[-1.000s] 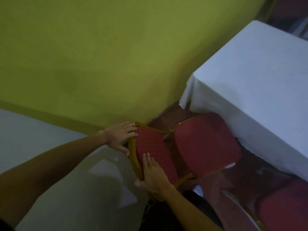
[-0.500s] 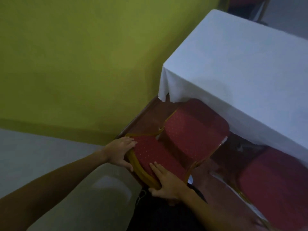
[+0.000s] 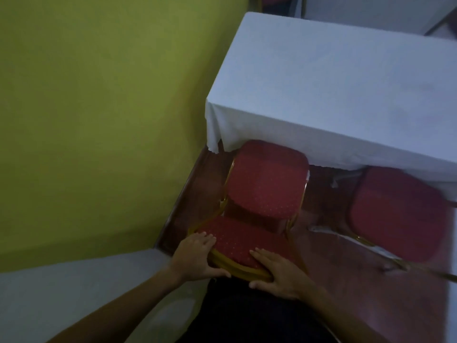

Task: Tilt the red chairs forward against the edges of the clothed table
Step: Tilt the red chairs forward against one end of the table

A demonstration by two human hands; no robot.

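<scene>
With our left hand (image 3: 195, 256) and right hand (image 3: 280, 274) both gripping the backrest (image 3: 243, 240) of the red chair (image 3: 267, 181), we should push evenly so it leans squarely against the near edge of the clothed table (image 3: 346, 95).

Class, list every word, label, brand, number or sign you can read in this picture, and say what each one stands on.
No readable text anywhere in this view.
White tablecloth: plain, no print.
Red chair and second red chair: only a pattern of pale dots, no letters.
Green wall: blank.
Small pale tab at the first chair's seat edge: too small to read, if it bears anything.
</scene>
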